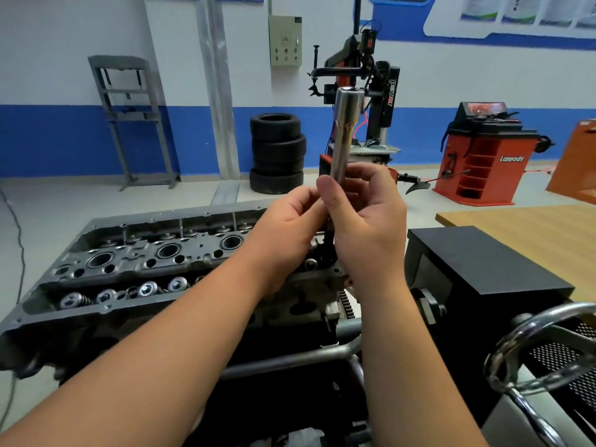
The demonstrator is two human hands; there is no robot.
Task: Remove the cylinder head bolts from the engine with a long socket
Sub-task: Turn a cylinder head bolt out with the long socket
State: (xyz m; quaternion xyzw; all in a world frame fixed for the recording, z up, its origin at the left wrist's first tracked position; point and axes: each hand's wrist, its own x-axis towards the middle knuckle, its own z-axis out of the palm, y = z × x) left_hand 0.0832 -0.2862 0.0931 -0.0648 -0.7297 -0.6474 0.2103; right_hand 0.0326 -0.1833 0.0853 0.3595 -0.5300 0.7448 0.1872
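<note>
Two bare forearms are reaching up from the bottom edge toward the middle of the view. Both hands are meeting around a long socket, a shiny steel tube standing nearly upright above the engine. The right hand is wrapping the lower end of the socket, its thumb lying across the front and its fingers curling round the far side. The left hand is closing on the same lower end from the left, its fingers hidden behind the right thumb, so I cannot tell exactly what they are pinching. A dark shaft is showing below the hands; whether it is a bolt or part of the tool I cannot tell.

Under the hands the engine is sitting with its top uncovered, showing round wells along the middle and a row of valve springs on the near side. A black box is sitting just right of the engine, with a chrome hand wheel at the lower right and a wooden table behind the box. Farther back, a stack of tyres is standing on the floor, a tyre changer is rising behind the socket, and a red wheel balancer is standing to the right.
</note>
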